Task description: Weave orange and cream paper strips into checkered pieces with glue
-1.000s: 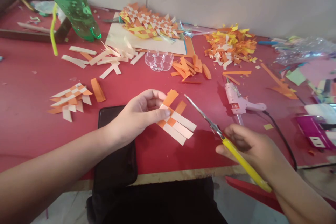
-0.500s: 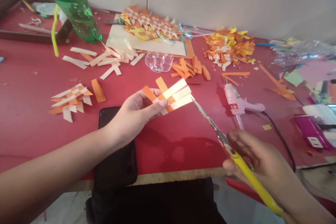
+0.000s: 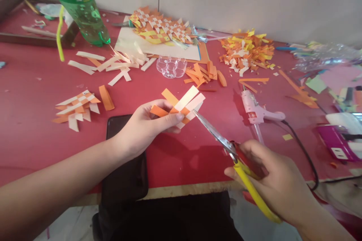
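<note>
Between the thumb and fingers of my left hand (image 3: 157, 120) is a small woven piece of orange and cream paper strips (image 3: 186, 99), its loose strip ends fanning out up and to the right. My right hand (image 3: 271, 173) grips scissors (image 3: 217, 135) with yellow and red handles. The scissor tips are at the lower right edge of the woven paper; whether they touch it I cannot tell. A finished-looking woven paper fish shape (image 3: 79, 105) lies on the red table to the left, beside one orange strip (image 3: 106, 98).
A black phone (image 3: 124, 165) lies under my left forearm. Behind are cream strips (image 3: 121, 64), orange strips (image 3: 202, 73), a clear palette (image 3: 171, 67), woven pieces (image 3: 161, 26) and paper scraps (image 3: 247, 51). A pink glue gun (image 3: 257, 109) with a cord stands right; a green bottle (image 3: 85, 11) stands left.
My right hand and the scissors have moved left, and the blades now sit lower against the woven piece. The woven piece has turned slightly in my left hand, its strips pointing more upward.
</note>
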Action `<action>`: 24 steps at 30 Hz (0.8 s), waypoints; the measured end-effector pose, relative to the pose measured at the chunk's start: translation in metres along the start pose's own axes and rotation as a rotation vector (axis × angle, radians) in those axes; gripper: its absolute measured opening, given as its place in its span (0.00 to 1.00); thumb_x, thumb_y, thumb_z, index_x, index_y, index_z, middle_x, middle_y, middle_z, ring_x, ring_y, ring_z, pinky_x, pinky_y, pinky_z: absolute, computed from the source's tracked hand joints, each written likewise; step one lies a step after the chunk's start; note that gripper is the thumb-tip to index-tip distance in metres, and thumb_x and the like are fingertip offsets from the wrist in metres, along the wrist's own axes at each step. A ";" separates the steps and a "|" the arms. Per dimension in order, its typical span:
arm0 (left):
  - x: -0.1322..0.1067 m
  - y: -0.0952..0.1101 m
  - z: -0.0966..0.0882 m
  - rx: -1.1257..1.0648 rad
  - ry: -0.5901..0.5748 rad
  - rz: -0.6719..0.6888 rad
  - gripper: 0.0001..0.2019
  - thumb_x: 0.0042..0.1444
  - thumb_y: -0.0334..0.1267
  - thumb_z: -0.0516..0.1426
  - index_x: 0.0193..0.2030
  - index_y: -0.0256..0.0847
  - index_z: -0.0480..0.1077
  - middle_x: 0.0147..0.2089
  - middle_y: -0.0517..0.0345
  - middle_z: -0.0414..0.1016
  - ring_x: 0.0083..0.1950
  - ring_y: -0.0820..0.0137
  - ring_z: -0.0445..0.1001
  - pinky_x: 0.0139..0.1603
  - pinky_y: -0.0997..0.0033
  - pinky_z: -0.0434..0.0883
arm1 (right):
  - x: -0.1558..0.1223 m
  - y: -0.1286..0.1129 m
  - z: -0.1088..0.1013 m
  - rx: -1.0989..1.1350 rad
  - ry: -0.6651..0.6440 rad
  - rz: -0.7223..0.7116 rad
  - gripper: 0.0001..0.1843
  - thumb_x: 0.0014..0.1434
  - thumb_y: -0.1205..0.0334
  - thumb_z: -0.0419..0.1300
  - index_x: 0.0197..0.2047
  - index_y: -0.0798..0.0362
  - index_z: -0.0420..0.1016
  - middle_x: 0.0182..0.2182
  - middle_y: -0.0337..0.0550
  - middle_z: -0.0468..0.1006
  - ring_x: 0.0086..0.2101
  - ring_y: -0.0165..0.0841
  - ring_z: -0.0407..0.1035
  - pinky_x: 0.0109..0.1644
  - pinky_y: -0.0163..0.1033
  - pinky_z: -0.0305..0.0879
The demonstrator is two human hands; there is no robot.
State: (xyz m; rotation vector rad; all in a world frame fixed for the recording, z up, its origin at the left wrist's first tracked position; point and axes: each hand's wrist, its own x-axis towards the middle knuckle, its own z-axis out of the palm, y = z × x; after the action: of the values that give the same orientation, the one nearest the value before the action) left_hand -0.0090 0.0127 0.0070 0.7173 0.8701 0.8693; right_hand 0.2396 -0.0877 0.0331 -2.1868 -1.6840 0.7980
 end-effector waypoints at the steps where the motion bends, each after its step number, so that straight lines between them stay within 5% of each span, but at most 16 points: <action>1: 0.000 0.000 0.000 -0.005 -0.004 0.002 0.08 0.50 0.36 0.70 0.31 0.37 0.75 0.31 0.59 0.81 0.32 0.73 0.78 0.37 0.75 0.78 | 0.000 -0.001 0.000 -0.009 -0.001 0.003 0.26 0.45 0.37 0.67 0.30 0.48 0.62 0.16 0.30 0.65 0.17 0.28 0.61 0.19 0.34 0.60; 16: -0.001 -0.002 -0.004 0.127 0.016 0.033 0.13 0.48 0.42 0.70 0.26 0.38 0.73 0.30 0.60 0.80 0.34 0.72 0.76 0.37 0.74 0.70 | 0.002 0.001 -0.002 -0.227 0.088 -0.126 0.28 0.44 0.30 0.65 0.30 0.46 0.66 0.16 0.34 0.70 0.16 0.31 0.61 0.20 0.39 0.58; 24: -0.001 -0.004 -0.005 0.151 0.013 0.014 0.14 0.47 0.43 0.71 0.27 0.39 0.72 0.30 0.61 0.78 0.33 0.73 0.74 0.36 0.73 0.66 | 0.003 -0.002 -0.002 -0.074 0.018 -0.030 0.23 0.44 0.39 0.69 0.30 0.46 0.66 0.18 0.35 0.71 0.19 0.33 0.66 0.20 0.37 0.60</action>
State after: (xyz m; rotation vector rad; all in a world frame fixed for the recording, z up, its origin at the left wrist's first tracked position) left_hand -0.0127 0.0112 0.0017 0.8501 0.9508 0.8272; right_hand 0.2396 -0.0841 0.0348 -2.2040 -1.7604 0.7169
